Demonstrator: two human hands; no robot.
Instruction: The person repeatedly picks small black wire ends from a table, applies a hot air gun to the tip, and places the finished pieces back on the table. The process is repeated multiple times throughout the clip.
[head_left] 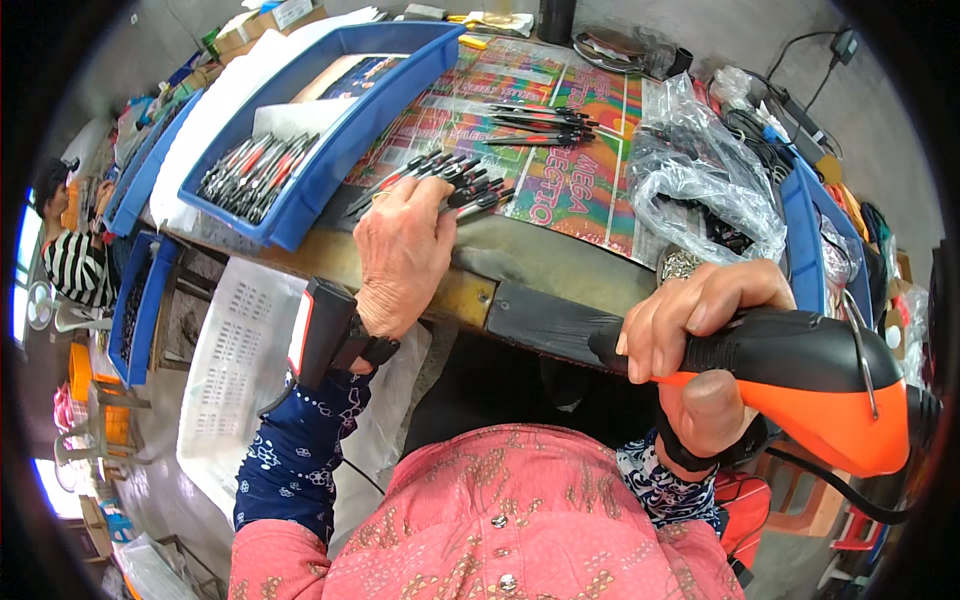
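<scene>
My left hand [402, 250] rests palm down on a bunch of black and red pens [450, 185] lying on a colourful printed sheet [570, 170] at the table's near edge, fingers curled over them. A black device is strapped to that wrist [322, 332]. My right hand [700, 330] grips the handle of an orange and black electric power tool [810, 375], held below the table edge near my chest, thumb on its underside. More pens [540, 122] lie in a loose row farther back on the sheet.
A blue bin [300, 215] at the left holds several pens and white sheets. Crumpled clear plastic bags [700, 180] lie at the right beside another blue bin [805, 250]. A person in a striped top [75, 265] sits far left. Stools and crates stand on the floor.
</scene>
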